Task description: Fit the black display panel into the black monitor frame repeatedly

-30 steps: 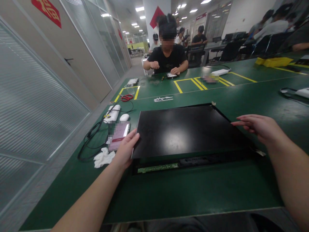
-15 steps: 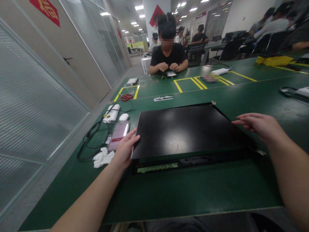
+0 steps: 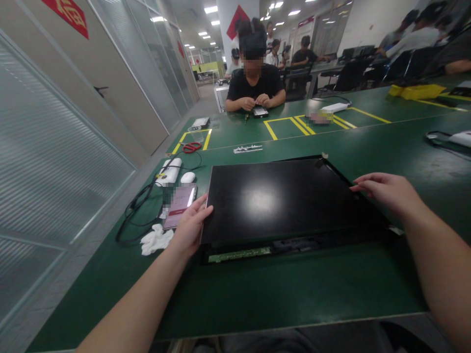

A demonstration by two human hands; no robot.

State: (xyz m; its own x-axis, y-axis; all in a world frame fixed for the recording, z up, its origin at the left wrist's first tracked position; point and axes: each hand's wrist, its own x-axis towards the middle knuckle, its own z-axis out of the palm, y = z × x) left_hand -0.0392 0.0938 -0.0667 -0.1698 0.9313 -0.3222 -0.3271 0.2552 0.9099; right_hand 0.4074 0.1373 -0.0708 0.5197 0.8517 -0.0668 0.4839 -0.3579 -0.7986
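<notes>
A large black screen panel [image 3: 265, 201] lies tilted over a black frame [image 3: 312, 241], its left side raised. A green circuit strip [image 3: 239, 255] shows along the frame's near edge. My left hand [image 3: 193, 220] is closed on the panel's left edge, thumb on top and fingers underneath. At the right edge, my right hand [image 3: 382, 189] has its fingertips pinched together where the panel and frame meet. Which of the two edges they grip is hidden. A small tab [image 3: 395, 229] sticks out at the near right corner.
Left of the panel are a phone [image 3: 180, 206], crumpled white tissue [image 3: 156, 239], a white case [image 3: 188, 177], a white power strip [image 3: 169, 171] with black cables, and red scissors [image 3: 192, 147]. White strips [image 3: 248, 148] lie beyond it. A person [image 3: 255, 83] sits opposite.
The panel's far left corner has risen slightly and its glare has shifted. My right hand has moved a little left, its fingers drawing closer together. My left hand keeps its hold.
</notes>
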